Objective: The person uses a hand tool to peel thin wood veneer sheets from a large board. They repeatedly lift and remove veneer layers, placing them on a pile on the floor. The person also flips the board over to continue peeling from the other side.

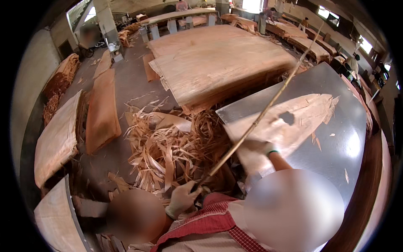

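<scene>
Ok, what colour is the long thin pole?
The pole is yellowish tan, clearest in the head view.

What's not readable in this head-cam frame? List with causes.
All head view:
Right hand: motion blur; its grip on the wood sheet is unclear.
Pole: lower end hidden at the left hand.
Right forearm: mostly covered by a pale blurred oval.
Whatever lies behind the brown blurred oval: covered.
Background person: too small for detail.

veneer sheet point(305, 107): pale tan | pole point(268, 106): straw-brown | tabletop point(336, 86): silver-grey | shavings point(161, 147): peach-tan | glove point(181, 200): off-white | cuff point(273, 152): green | apron point(189, 229): red | strap point(245, 239): red-and-white check | stack point(222, 54): orange-tan | floor point(133, 80): dull grey
</scene>
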A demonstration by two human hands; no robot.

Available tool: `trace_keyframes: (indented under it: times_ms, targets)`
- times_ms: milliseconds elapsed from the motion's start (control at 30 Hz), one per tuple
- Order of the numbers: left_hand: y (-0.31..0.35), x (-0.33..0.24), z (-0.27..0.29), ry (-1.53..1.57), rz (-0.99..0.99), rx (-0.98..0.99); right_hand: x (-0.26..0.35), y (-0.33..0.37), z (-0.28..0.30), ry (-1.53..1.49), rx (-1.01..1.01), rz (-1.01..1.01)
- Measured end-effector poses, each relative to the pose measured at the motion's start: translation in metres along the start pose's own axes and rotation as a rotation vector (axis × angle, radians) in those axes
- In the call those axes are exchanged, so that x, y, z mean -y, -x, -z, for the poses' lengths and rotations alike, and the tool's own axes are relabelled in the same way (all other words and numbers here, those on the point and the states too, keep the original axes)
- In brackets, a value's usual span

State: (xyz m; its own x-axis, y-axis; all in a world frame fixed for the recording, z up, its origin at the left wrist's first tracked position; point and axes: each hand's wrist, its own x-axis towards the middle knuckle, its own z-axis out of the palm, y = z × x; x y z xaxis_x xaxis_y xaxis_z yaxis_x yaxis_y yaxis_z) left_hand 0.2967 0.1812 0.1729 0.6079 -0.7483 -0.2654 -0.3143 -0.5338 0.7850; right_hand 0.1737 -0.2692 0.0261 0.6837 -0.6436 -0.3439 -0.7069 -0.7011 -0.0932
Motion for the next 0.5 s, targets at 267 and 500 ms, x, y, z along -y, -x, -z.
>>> trace_keyframes:
  times_ms: [267, 500]
  targets:
    - [-0.123, 0.044, 0.151, -0.143, -0.103, -0.179, 0.147, -0.106, 0.047, -0.531, -0.234, 0.243]
    - [-0.268, 0.158, 0.279, -0.169, -0.141, -0.147, -0.004, -0.092, 0.032, 0.261, 0.054, -0.436]
